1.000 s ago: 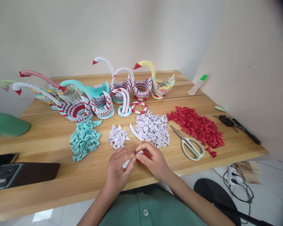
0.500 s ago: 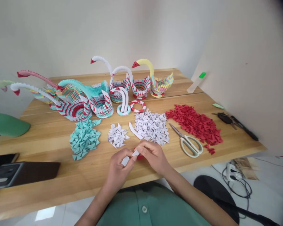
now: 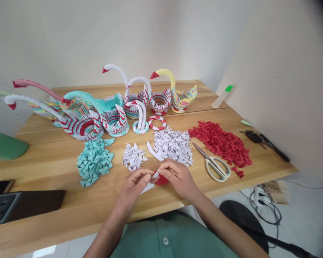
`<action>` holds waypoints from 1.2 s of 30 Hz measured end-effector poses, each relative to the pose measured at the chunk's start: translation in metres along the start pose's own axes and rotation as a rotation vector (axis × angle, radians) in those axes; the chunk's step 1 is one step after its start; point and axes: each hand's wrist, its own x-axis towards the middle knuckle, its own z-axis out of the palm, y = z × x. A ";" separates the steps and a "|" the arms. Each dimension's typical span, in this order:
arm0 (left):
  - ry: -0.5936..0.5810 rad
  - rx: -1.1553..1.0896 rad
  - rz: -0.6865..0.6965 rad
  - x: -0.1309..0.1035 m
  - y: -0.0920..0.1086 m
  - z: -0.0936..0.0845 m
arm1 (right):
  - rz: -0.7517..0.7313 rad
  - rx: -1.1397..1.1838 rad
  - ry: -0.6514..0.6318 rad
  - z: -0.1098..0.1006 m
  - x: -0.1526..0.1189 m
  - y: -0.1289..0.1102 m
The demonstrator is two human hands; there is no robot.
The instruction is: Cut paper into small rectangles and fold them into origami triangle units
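Lying between fingers (image 3: 143, 172): white paper (image 3: 156, 174)

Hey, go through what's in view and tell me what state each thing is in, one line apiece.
Left hand: pinching the small white piece
Right hand: pinching the same piece
Scissors: lying flat, blades seemingly closed
Red pieces: loosely heaped
Teal pieces: loosely heaped
Red-and-white ring: closed loop, lying flat
Yellow-necked swan: assembled, upright
Power strip: on floor, plugs inserted
Phone: screen dark, partly cut off
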 end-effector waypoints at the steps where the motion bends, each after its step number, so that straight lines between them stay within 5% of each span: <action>1: -0.016 -0.049 -0.025 0.001 0.000 -0.001 | -0.013 -0.005 -0.013 0.000 0.001 0.000; 10: 0.059 -0.267 -0.069 0.004 -0.004 0.000 | -0.331 -0.290 0.200 0.006 0.000 0.006; 21: 0.111 -0.443 -0.061 -0.004 0.001 0.011 | -0.585 -0.415 0.128 0.011 -0.007 0.009; 36: 0.153 0.217 0.036 -0.004 0.003 -0.002 | -0.610 -0.551 0.161 0.011 -0.008 0.012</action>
